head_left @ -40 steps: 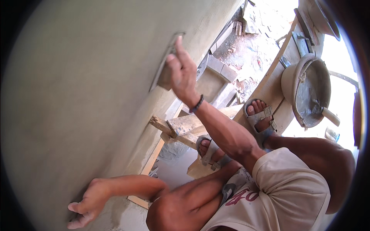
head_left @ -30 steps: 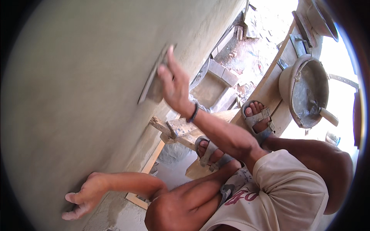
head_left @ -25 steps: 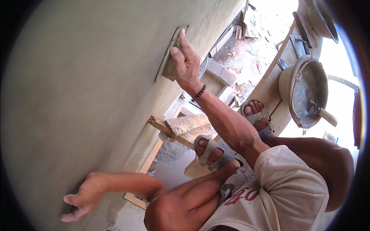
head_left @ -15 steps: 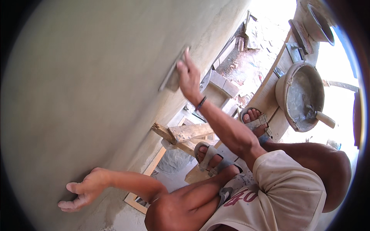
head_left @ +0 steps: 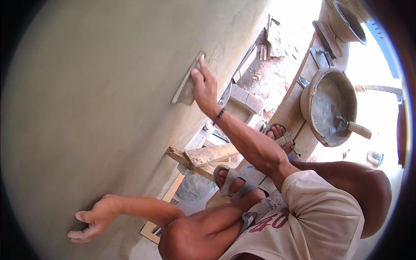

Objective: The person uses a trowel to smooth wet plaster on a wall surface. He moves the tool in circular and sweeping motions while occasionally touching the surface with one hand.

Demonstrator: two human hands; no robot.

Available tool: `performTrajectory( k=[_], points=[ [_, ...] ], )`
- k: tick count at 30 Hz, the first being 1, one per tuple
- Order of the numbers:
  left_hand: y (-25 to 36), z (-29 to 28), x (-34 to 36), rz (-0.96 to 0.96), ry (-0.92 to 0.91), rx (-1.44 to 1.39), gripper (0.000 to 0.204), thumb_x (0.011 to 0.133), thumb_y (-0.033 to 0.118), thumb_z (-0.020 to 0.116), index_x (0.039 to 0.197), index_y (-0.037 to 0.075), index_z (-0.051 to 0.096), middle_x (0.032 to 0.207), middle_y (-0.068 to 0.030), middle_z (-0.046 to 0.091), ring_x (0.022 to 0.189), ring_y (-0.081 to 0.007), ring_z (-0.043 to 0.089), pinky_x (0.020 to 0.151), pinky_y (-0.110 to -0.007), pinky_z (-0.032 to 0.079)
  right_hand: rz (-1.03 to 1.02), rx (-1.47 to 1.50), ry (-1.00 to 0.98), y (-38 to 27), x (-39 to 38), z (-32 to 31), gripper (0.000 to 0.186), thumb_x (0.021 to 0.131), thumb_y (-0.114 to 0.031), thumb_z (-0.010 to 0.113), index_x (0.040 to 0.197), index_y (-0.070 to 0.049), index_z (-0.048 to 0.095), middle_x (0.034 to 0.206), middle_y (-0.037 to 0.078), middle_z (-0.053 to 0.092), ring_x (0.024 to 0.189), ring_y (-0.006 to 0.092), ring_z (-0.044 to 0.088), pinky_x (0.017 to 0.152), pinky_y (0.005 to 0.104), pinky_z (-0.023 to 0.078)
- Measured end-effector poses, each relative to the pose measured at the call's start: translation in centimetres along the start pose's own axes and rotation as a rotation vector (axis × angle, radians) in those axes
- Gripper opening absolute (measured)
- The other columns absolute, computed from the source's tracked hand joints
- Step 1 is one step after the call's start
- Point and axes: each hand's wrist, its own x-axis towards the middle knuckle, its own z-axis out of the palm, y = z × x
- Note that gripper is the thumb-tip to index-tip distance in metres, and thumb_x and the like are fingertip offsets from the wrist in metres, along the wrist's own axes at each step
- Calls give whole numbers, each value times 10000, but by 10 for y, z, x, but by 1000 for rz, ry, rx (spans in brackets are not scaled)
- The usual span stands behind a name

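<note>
- One trowel [head_left: 186, 92] is lying against the wall [head_left: 95, 117], near the wall's right edge; whether its whole face is touching, I cannot tell.
- The right hand [head_left: 205, 90] is holding this trowel from behind. Two fingers [head_left: 203, 67] are pointing along its back; the rest of the grip is staying out of sight.
- Judged step: the person is apparently smoothing the wall's grey coat. A further stroke would be calling for an even press and a steady blade angle.
- One left hand [head_left: 96, 217] is hanging at the wall's lower part, fingers loosely parted, no object showing in them; contact is not showing clearly.
- Two timbers, an upper [head_left: 212, 154] and a lower [head_left: 180, 157], are crossing beside the wall's right edge.
- Two sandals, one nearer [head_left: 229, 181] and one farther [head_left: 284, 139], are showing on the feet.
- One plank [head_left: 287, 106] is carrying one large basin [head_left: 306, 106] by its right edge, with one handled tool [head_left: 359, 130] leaning inside.
- Toward its far end, one spare trowel [head_left: 320, 58], one flat block [head_left: 326, 39] and one bowl [head_left: 341, 31] are resting.
</note>
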Motion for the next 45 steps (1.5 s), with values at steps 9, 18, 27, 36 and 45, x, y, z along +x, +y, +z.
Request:
performTrajectory(
  k=[9,18,27,36,45],
  points=[
    [13,5,-13,-29,-19,-5,717,755,228,584,1389,-64,423,1529,-178,189,1438,-301,202,1119,-521,314,160,230,105,36,19,-11,542,938,-121,503,1440,45,383,829,57,580,780,107,513,734,275,480],
    [8,4,-10,-8,-10,-79,721,740,213,586,1383,-71,426,1526,-174,206,1434,-296,204,1118,-485,320,-20,-21,47,-12,42,-12,567,935,-205,537,1426,49,414,1134,272,654,965,263,662,877,334,506],
    [3,6,-13,13,1,-88,684,724,201,591,1350,-45,470,1510,-173,246,1422,-261,216,1154,-466,222,218,118,-16,27,13,-14,541,949,-141,486,1443,50,380,704,-47,436,656,60,427,570,224,389],
    [-1,3,-9,-1,-6,-125,675,714,158,594,1355,-23,482,1513,-140,258,1443,-247,184,1160,-465,232,38,-20,-45,-14,37,-17,579,956,-235,550,1446,31,394,1290,242,604,1071,210,616,906,315,503],
    [3,7,-11,-27,-8,-200,666,716,160,588,1344,-34,480,1488,-125,274,1392,-254,283,1115,-441,328,71,78,45,26,42,-17,576,956,-165,503,1470,37,336,1374,274,522,1232,223,550,973,329,482]
  ],
)
